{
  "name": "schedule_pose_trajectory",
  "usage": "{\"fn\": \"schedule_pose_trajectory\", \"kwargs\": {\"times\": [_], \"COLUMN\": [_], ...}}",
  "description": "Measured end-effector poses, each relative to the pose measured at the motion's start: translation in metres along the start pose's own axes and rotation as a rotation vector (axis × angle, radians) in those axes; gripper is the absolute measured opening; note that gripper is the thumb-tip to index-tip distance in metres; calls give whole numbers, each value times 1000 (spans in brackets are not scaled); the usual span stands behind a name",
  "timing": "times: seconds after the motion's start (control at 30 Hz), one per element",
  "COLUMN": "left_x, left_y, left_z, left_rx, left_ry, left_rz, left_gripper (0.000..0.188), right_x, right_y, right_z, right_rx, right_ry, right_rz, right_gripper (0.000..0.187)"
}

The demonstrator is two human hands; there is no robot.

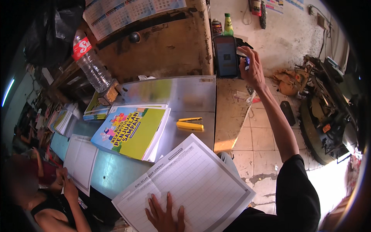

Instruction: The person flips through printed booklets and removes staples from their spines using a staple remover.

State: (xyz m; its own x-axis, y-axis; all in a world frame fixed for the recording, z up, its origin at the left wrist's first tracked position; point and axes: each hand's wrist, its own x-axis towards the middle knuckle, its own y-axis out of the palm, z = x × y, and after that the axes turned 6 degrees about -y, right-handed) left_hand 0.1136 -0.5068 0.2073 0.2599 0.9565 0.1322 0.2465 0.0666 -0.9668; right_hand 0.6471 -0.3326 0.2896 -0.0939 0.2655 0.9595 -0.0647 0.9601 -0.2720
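Observation:
My left hand (166, 214) lies flat, fingers spread, on white printed sheets (205, 170) ruled like a ledger, which jut over the near edge of the table. Stretched out to the far right, my right hand (253, 67) has its thumb and fingers apart at the right edge of a dark smartphone (226, 57). The phone stands propped up with its screen lit; whether my fingertips touch it, I cannot tell. Beyond the sheets sits a stack of green and blue booklets (133, 131). To its right a yellow stapler (190, 124) rests on the grey tabletop.
On the left a person (58, 205) handles another printed sheet (81, 158). An empty plastic bottle (91, 63) stands on a small wooden block (108, 92). A green bottle (228, 25) and a can (216, 28) are behind the phone. A worn wooden cabinet (158, 50) backs the table.

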Motion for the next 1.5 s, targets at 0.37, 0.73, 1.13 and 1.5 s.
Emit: {"fn": "schedule_pose_trajectory", "kwargs": {"times": [0.37,0.73,1.13,1.5], "left_x": [-2,-4,1,-16], "left_y": [3,0,-13,-3], "left_z": [3,-2,13,-3], "left_rx": [-19,-32,-147,-155], "left_ry": [-8,-21,-22,-166], "left_rz": [3,27,175,118], "left_gripper": [60,60,61,58], "right_x": [2,3,-37,-79], "right_y": [-1,-5,5,54], "right_z": [10,7,194,223], "right_rx": [-47,-31,448,960], "right_ry": [-20,-25,-82,665], "right_rz": [273,319,518,721], "right_gripper": [81,89,30,50]}}
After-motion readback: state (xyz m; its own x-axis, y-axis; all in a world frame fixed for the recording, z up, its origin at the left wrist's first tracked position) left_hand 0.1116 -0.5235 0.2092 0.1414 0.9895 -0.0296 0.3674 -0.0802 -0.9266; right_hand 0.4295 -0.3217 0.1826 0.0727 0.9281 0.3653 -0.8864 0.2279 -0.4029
